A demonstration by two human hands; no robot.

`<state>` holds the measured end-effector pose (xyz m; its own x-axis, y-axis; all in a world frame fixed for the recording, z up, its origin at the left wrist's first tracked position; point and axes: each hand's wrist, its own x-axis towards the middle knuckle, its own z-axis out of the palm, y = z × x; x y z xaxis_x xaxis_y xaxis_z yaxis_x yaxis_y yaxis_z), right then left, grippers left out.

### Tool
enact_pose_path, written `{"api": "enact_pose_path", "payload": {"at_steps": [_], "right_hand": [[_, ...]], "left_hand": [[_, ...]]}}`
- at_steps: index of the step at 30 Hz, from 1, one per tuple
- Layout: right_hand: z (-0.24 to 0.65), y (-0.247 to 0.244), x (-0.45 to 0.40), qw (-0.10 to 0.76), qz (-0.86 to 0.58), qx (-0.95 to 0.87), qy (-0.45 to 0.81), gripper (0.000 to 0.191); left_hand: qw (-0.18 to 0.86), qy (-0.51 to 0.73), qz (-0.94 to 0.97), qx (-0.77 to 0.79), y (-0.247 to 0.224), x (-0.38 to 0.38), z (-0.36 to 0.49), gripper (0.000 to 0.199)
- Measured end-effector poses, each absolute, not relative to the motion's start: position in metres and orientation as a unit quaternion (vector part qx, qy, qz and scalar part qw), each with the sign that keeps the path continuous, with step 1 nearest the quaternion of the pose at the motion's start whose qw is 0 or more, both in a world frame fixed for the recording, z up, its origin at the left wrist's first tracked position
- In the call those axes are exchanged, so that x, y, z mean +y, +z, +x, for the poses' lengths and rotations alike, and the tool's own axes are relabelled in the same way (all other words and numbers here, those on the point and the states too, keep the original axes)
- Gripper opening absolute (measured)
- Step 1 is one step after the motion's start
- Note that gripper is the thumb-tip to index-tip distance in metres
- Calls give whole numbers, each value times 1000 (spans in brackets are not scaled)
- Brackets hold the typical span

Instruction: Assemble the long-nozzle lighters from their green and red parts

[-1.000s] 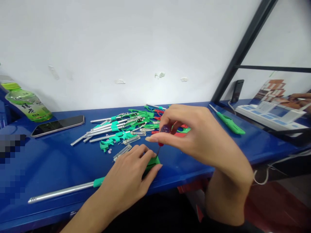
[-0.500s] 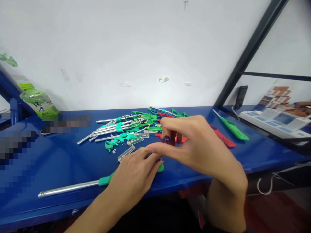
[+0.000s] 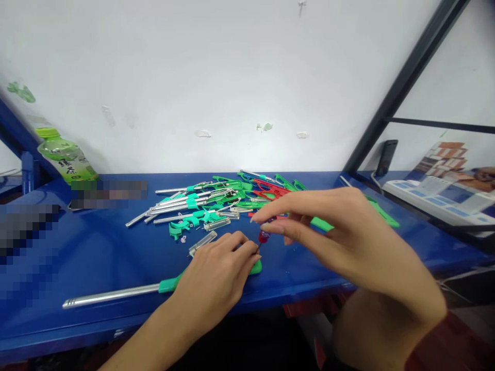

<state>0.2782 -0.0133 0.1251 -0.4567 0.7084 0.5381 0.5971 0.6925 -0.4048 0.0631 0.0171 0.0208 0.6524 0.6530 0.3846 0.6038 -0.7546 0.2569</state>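
Farther right in the frame than half a second ago, the right hand (image 3: 348, 221) has swung outward, and more of the screwdriver (image 3: 264, 236) shows beneath its fingertips (only the dark end of the handle was visible before). Thumb and index finger close narrowly around the top of that red and purple handle near the centre of the frame. Its thin shaft slants down to the fingers of the left hand (image 3: 216, 263); the tip is hidden there. Knuckles bent, the left hand holds the long green lighter (image 3: 168, 285) flat on the blue table (image 3: 127, 263), covering most of its handle. The lighter's metal tube reaches toward the lower left, while its rounded green end peeks out just right of the left fingers. Beyond both hands, around the middle of the frame, lie metal tubes with green collars (image 3: 189, 201), clear tanks (image 3: 217, 224) and red handle pieces (image 3: 273, 190). A green-capped bottle (image 3: 67, 157) leans at the left, near the wall.
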Motion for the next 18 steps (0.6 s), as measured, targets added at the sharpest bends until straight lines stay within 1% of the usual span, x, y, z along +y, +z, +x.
{"api": "enact_pose_path", "payload": {"at_steps": [1, 2, 5, 7, 8, 10, 11, 13, 14, 17, 18], "right_hand": [[277, 125, -13, 356, -396, -843, 73, 9], [276, 124, -12, 361, -408, -836, 67, 9], [271, 122, -9, 377, -438, -814, 57, 31], [270, 122, -8, 372, -452, -809, 45, 38], [271, 122, -8, 367, -454, -811, 36, 35], [274, 122, -8, 357, -437, -825, 30, 20], [276, 122, -8, 356, -420, -834, 36, 17], [280, 122, -8, 359, -381, -850, 54, 19], [281, 122, -7, 361, -369, -854, 59, 17], [278, 121, -5, 371, -374, -849, 50, 6], [276, 121, -5, 374, -383, -843, 45, 10]], "left_hand": [[64, 238, 904, 348, 21, 17, 63, 20], [76, 246, 901, 350, 21, 17, 62, 19], [100, 263, 894, 350, 19, 18, 61, 18], [98, 258, 896, 347, 18, 19, 61, 20], [92, 255, 898, 347, 17, 19, 61, 21], [87, 253, 898, 348, 16, 20, 61, 23], [88, 253, 898, 348, 16, 20, 61, 23], [96, 251, 898, 349, 16, 20, 61, 23], [99, 247, 899, 348, 17, 20, 61, 23], [85, 240, 903, 347, 17, 20, 62, 23], [75, 239, 904, 346, 17, 19, 61, 24]]}}
